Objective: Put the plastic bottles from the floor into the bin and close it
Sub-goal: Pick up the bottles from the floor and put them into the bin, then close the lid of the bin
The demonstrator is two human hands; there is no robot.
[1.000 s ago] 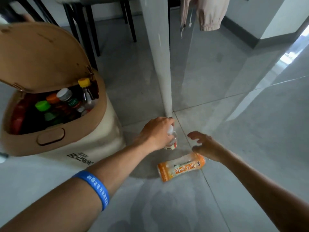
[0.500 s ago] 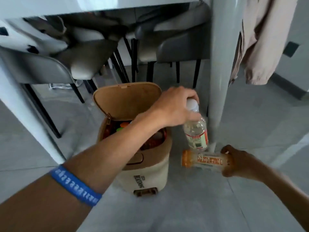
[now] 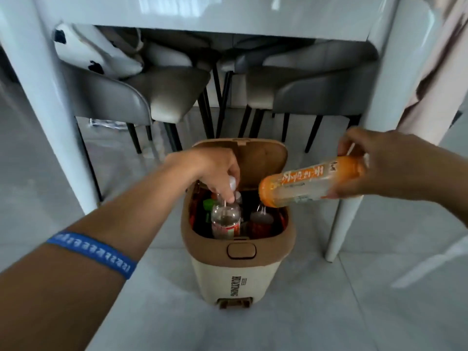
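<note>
A cream bin [image 3: 235,277] with a brown rim stands on the floor, its brown lid [image 3: 260,163] raised. Several bottles fill it. My left hand [image 3: 215,171] grips a clear bottle with a red label [image 3: 225,219] by its white cap, upright, its body down inside the bin's opening. My right hand [image 3: 390,165] holds an orange-labelled bottle [image 3: 309,184] by its cap end, lying sideways in the air with its base over the bin's right rim.
A white table with thick legs [image 3: 354,188] stands over and behind the bin. Grey chairs [image 3: 157,97] with black legs sit under the table. A pale garment [image 3: 438,72] hangs at the right. The floor is grey tile.
Both bottles rose from the floor area. The left hand moved the clear bottle over and down into the bin. The right hand lifted the orange bottle up to the bin's rim.
</note>
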